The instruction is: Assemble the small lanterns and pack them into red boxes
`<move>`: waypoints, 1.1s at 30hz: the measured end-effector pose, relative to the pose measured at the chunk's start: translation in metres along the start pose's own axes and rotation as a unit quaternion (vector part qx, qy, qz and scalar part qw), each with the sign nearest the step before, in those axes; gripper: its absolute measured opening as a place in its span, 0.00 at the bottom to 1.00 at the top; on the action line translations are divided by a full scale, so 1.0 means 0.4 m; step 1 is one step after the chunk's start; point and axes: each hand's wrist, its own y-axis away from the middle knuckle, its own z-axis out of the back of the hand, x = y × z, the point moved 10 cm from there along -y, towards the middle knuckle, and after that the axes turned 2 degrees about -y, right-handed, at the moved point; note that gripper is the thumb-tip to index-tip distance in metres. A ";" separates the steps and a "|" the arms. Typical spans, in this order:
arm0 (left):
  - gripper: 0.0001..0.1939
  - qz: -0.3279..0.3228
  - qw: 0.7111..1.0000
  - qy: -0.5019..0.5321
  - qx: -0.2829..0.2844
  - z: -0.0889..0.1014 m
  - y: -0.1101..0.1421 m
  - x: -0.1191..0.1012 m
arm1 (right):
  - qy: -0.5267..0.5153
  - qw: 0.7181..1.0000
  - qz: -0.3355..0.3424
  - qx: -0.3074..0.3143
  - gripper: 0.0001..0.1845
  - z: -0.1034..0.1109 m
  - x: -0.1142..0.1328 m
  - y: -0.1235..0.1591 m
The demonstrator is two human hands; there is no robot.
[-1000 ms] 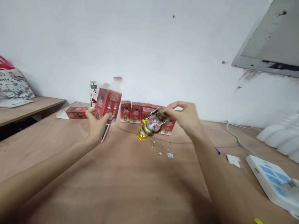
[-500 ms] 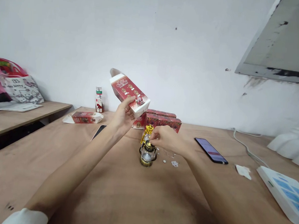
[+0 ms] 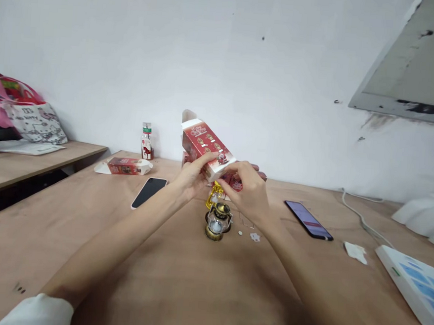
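Observation:
Held up over the table, a red printed Christmas gift box (image 3: 208, 144) tilts with its flap raised at the far upper end. My left hand (image 3: 189, 180) is closed around its lower part, thumb on the printed face. My right hand (image 3: 250, 192) is at the box's lower white end, thumb and index finger pinched at its edge; part of the grip is hidden. Below the hands a bronze mini lantern (image 3: 217, 227) stands upright on the table, with a gold lantern (image 3: 213, 198) just behind it, partly covered.
Red boxes (image 3: 259, 174) stand behind my right hand. Another opened red box (image 3: 125, 166) lies at left, near a small bottle (image 3: 147, 143). Two phones lie flat, a white-edged one (image 3: 149, 193) and a black one (image 3: 307, 220). A white device (image 3: 411, 280) sits at right.
My right hand has left the bronze lantern's top and risen to the lower end of the box. The box has shifted right and slightly down in my left hand.

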 end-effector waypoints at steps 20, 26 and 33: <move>0.21 -0.058 0.998 -0.012 0.037 0.035 -0.067 -0.059 | -0.034 0.996 -0.020 0.086 0.17 -0.004 0.000 -0.011; 0.17 -0.066 0.997 -0.019 -0.019 0.082 -0.080 -0.105 | 0.118 0.976 -0.056 0.174 0.17 -0.017 -0.054 -0.010; 0.13 -0.151 0.985 -0.065 -0.051 0.147 -0.081 -0.256 | 0.249 0.932 -0.113 0.236 0.19 -0.007 -0.110 -0.006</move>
